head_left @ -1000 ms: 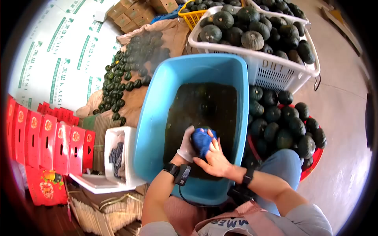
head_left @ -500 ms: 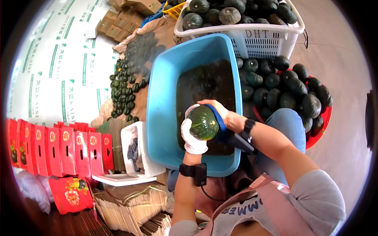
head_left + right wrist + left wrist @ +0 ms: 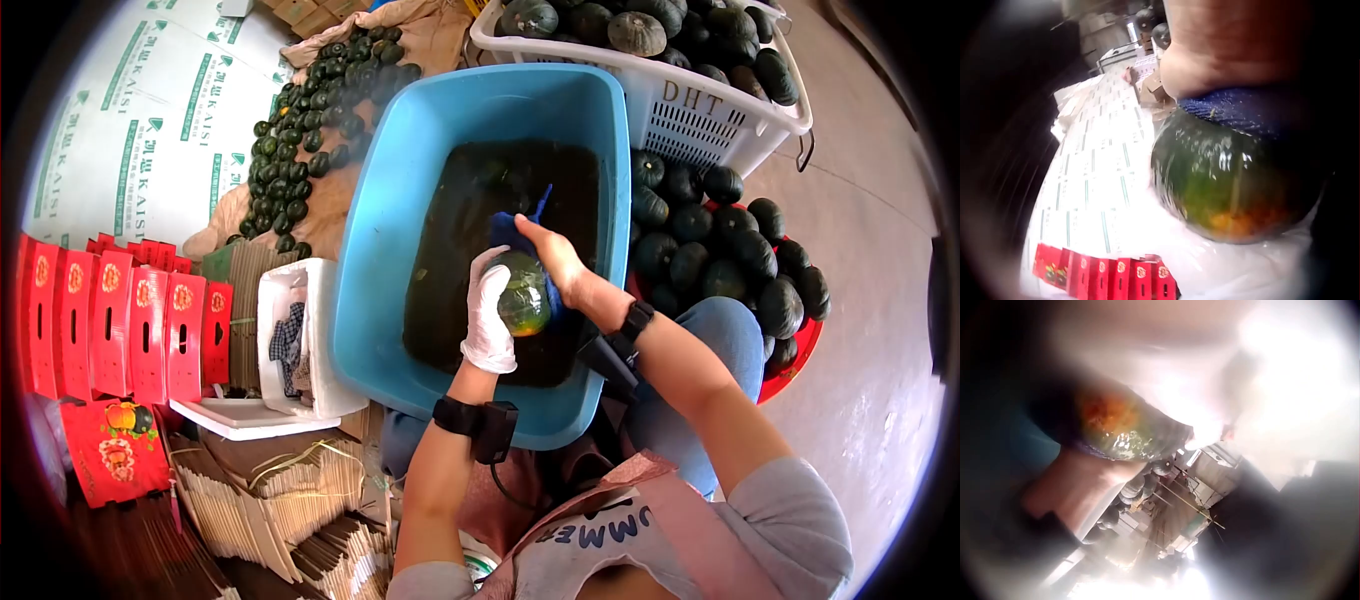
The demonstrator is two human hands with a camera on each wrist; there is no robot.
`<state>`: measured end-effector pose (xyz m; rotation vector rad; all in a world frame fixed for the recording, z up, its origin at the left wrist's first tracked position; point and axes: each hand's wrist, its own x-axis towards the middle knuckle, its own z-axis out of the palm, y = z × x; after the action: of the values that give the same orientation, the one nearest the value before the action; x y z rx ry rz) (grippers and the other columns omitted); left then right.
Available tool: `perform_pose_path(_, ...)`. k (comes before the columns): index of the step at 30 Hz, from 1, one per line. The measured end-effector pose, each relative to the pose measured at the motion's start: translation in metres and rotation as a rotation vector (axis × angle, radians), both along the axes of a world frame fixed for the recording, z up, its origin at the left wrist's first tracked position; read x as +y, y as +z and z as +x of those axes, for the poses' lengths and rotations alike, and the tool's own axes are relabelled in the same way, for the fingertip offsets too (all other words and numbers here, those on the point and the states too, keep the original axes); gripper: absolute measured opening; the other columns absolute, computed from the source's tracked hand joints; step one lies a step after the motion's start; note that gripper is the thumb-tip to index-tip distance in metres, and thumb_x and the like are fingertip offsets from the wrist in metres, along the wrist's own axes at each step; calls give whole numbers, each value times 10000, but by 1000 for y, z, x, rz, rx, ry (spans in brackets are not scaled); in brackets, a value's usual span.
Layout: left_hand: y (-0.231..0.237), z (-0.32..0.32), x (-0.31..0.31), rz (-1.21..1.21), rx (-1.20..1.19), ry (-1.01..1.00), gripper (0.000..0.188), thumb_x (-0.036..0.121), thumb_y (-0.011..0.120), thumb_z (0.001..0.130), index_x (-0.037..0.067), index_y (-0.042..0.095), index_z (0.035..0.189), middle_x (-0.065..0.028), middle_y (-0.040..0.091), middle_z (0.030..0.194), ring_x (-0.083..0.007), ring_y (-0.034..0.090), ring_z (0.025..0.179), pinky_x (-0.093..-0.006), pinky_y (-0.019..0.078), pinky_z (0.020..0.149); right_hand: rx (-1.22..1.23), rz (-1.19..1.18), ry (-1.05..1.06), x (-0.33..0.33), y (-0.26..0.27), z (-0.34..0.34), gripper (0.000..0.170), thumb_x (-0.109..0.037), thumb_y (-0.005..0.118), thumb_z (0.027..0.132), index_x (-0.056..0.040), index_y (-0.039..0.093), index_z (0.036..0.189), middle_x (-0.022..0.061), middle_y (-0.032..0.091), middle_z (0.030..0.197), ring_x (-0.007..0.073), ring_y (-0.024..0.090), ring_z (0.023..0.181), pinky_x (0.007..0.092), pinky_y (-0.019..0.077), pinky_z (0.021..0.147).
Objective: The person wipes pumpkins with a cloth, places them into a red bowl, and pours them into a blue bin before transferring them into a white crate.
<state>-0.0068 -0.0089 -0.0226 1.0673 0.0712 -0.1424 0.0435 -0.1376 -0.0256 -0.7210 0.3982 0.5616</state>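
Over the blue tub [image 3: 385, 240] of dark water, a wet green pumpkin [image 3: 524, 305] with an orange patch is held up. My left hand [image 3: 487, 318], in a white glove, grips it from the left side. A blue cloth [image 3: 508, 232] lies between the pumpkin and my bare right hand [image 3: 560, 262], which holds the cloth against the pumpkin's right side. One end of the cloth sticks up past the fingers. In the right wrist view the textured cloth [image 3: 1229, 109] presses on the shiny pumpkin [image 3: 1222, 178]. The orange patch on the pumpkin [image 3: 1110, 415] also shows in the left wrist view.
Dark pumpkins [image 3: 725, 260] heap in a red basin [image 3: 800, 350] at right. A white crate [image 3: 690, 110] of pumpkins stands behind. Small pumpkins [image 3: 290, 180] lie on brown cloth at left, near a white foam box [image 3: 315, 350] and red cartons [image 3: 110, 320].
The pumpkin came up from low in the tub to above the water, and its orange patch has turned into view. The cloth has shifted along its right side with my right hand.
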Motion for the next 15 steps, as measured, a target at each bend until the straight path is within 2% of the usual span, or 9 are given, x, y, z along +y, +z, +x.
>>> perform_pose_path(1,6,-1,0,-9,-56,-64,376,266,509,943,53,567,1247,-77,638,1103,-196,627,1016,-333,525,884,89,59,8,-3,-5,2,463,-460,491,997,-33,667,961,118,707,878,217,665,734,352,557,707)
perform_pose_path(3,5,1,0,-12,-99,-29,383,262,508,939,49,560,1252,-81,638,1101,-199,626,1015,-332,524,887,99,7,-83,5,-16,-3,473,-465,494,992,-26,671,1000,109,707,904,205,667,768,339,548,745)
perform_pose_path(6,1,7,-2,71,-86,167,402,332,531,928,44,580,1204,-84,645,1084,-211,634,989,-342,526,880,-182,-310,-243,24,-13,-35,593,-487,383,1020,42,649,1039,115,716,939,241,664,838,356,483,819)
perform_pose_path(7,-1,9,-2,106,-71,217,405,367,544,921,49,599,1166,-85,650,1070,-218,638,975,-351,530,871,-374,-453,-120,21,-21,-40,603,-476,352,1042,54,607,1174,175,683,1109,271,640,1016,362,461,938)
perform_pose_path(9,0,15,1,-250,222,179,407,429,564,903,69,628,1079,-91,661,1041,-238,643,946,-377,536,848,-635,-828,-537,55,-22,-64,606,-460,353,1054,51,499,1344,225,588,1289,287,547,1213,351,377,1071)
perform_pose_path(10,3,15,0,-282,252,204,432,479,575,879,82,640,1035,-96,669,1033,-253,646,939,-402,540,830,-629,-761,-377,47,-19,-71,621,-441,361,1061,48,385,1443,211,503,1401,263,452,1321,335,292,1143)
perform_pose_path(11,6,13,1,-291,249,208,432,479,575,879,82,640,1035,-96,669,1033,-253,646,939,-402,540,830,-636,-766,-371,42,-16,-70,621,-441,361,1061,48,385,1443,211,503,1401,263,452,1321,335,292,1143)
perform_pose_path(13,19,5,2,-329,241,128,455,500,572,868,91,643,1053,-95,674,1052,-263,649,956,-424,537,845,-530,-366,-329,32,-6,-60,601,-440,357,1062,58,456,1384,158,575,1322,221,517,1240,325,349,1101)
perform_pose_path(15,29,0,-5,-347,324,205,514,545,568,840,101,645,1086,-87,675,1088,-272,648,988,-438,529,884,-320,-136,-164,14,4,-47,592,-494,366,1047,11,569,1278,80,658,1166,143,594,1072,294,429,999)
